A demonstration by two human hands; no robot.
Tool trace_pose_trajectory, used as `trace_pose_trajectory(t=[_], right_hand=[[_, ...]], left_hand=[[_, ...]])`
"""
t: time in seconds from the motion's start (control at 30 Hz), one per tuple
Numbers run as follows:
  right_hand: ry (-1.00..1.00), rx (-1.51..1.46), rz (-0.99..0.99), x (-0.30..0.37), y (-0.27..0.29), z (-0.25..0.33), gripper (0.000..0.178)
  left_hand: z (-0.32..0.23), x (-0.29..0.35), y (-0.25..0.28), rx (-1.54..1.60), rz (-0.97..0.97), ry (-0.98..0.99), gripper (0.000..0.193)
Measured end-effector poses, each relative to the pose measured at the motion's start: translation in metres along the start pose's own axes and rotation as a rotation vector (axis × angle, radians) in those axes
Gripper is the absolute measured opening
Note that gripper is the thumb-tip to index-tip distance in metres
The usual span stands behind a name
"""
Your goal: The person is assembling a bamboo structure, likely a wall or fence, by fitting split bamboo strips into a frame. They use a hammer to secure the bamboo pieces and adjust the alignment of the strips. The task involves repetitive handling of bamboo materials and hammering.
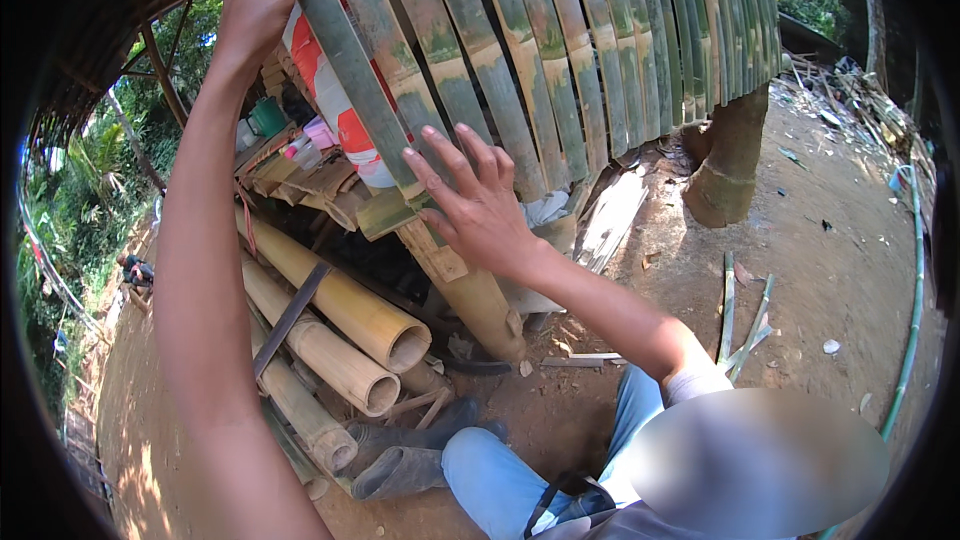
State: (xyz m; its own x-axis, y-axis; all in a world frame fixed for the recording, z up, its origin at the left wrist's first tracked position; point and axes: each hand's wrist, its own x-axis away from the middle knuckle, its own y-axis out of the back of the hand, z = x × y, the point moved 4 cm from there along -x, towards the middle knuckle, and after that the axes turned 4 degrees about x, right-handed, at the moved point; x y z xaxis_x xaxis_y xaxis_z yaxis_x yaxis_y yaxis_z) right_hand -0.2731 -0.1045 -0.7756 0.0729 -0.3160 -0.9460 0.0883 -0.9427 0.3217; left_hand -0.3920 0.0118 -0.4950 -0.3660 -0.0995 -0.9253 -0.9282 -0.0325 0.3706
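Observation:
A row of split-bamboo slats [560, 70], green and brown, stands side by side as a wall panel. My left hand [262, 2] reaches up to the leftmost bamboo slat [345, 60], thumb over its edge; the upper fingers are partly cut off by the frame. Lower down, my right hand [475, 195] lies with fingers spread against the lower ends of the slats. A short bamboo crosspiece [385, 215] shows under the leftmost slat. Behind that slat is a red-and-white sheet [330, 90].
Several thick bamboo poles [340, 315] lie at lower left, with a dark long blade [290, 320] across them. A bamboo post [470, 300] stands below the panel. Rubber boots [405, 470] are by my knees. Cut strips [740, 325] lie on the dirt at right.

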Motion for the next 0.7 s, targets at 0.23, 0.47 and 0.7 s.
trace_pose_trajectory(t=[0.23, 0.47, 0.7], right_hand=[[0.229, 0.173, 0.183, -0.037, 0.008, -0.026, 0.098], [0.374, 0.299, 0.274, -0.081, 0.018, -0.022, 0.108], [0.407, 0.308, 0.359, -0.088, 0.019, -0.017, 0.117]], left_hand=[[0.013, -0.005, 0.002, -0.062, 0.058, 0.04, 0.087], [-0.015, 0.003, 0.004, -0.163, -0.01, -0.038, 0.078], [-0.011, 0.001, 0.008, -0.312, -0.067, -0.049, 0.078]])
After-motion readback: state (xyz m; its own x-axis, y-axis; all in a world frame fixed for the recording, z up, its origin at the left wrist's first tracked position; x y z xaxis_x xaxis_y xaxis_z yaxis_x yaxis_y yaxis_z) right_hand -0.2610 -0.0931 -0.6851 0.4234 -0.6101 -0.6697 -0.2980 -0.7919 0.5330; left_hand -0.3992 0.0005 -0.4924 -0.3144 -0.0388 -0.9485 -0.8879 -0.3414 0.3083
